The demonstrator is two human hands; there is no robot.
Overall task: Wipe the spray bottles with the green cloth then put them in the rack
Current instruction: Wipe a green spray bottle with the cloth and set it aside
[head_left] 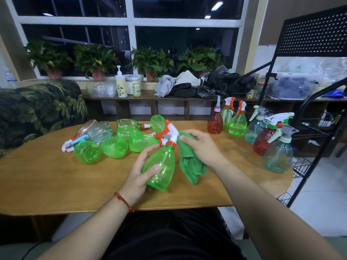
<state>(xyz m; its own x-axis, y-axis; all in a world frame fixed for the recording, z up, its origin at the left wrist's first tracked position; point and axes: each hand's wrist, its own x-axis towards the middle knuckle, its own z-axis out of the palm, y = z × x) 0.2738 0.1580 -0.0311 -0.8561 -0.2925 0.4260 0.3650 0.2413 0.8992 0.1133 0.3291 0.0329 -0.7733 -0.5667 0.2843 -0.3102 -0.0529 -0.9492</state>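
Over the near middle of the oval wooden desk [56, 181], the left hand [139, 173] is holding a translucent green plastic spray bottle [161, 166], its grip wrapping the wide lower body with the thumb lying across the front. The bottle is leaning well over, its long axis running away from the person and slightly rightward: the rounded base is pointing back toward the person, and the orange collar with the white-and-orange trigger head is pointing away. Whether the base is touching the desk cannot be told. Light is showing through the smooth, teardrop-shaped wall. The right hand [199, 145] is gripping a bunched green cloth [189, 162], its grip closing round the upper folds just beside the bottle's neck, while the loose end is hanging along the bottle's right side. Farther left, a heap of green spray bottles [114, 147] is lying on its sides. Red, green and pale blue bottles [238, 122] are standing upright near the desk's right end, beside a black wire rack [309, 128].
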